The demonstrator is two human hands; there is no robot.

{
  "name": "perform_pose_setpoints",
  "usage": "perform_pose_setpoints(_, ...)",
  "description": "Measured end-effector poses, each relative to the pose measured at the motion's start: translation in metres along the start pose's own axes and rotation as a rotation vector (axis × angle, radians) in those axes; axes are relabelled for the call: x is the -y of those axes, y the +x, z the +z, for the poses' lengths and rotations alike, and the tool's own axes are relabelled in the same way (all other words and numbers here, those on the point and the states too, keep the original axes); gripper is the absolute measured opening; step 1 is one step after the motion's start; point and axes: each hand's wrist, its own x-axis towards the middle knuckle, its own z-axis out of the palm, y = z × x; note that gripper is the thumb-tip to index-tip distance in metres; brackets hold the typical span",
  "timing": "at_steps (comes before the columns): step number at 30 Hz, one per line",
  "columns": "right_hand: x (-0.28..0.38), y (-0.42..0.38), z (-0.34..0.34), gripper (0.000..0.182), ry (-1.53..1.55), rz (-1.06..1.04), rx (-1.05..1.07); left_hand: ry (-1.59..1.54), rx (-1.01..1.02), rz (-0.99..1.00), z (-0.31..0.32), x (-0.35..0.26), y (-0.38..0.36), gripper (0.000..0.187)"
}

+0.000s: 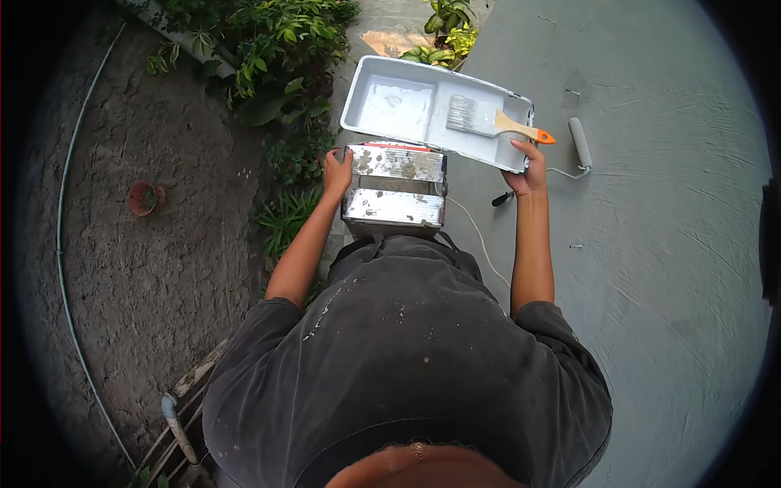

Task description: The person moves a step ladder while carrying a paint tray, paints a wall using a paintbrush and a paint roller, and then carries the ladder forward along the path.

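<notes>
My right hand point(529, 171) grips the right end of a white paint tray point(396, 103), its thumb over the rim. Across the tray's right part lies a paintbrush point(514, 125) with a wooden, orange-tipped handle and whitish bristles. My left hand point(338, 172) is closed on the left edge of a paint-spotted metal ladder top point(394, 206), just below the tray. Right of my right hand, a paint roller point(580, 144) with a white sleeve rests by the grey wall, its dark handle partly behind my wrist.
Leafy plants point(285, 81) grow left of the ladder. A rough wall point(163, 268) with a reddish pot point(143, 198) and a thin pipe point(61, 211) fills the left. Screws point(576, 246) stick out of the grey surface point(675, 325). A thin cord point(480, 236) hangs beside the ladder.
</notes>
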Motion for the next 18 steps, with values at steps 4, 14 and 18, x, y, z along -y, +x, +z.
perform_pose_setpoints(4, -0.003, 0.007, -0.001, 0.05, 0.029, 0.006, 0.036, 0.125, 0.017, 0.013, 0.001, -0.009, -0.041, 0.053)
perform_pose_setpoints(14, 0.002, 0.029, -0.002, 0.051, 0.024, 0.029, 0.03, 0.241, -0.038, 0.182, 0.005, -0.008, -0.043, 0.037)
perform_pose_setpoints(18, 0.0, 0.049, -0.006, 0.052, 0.042, 0.043, 0.064, 0.228, -0.025, 0.176, 0.0, -0.013, -0.044, 0.038)
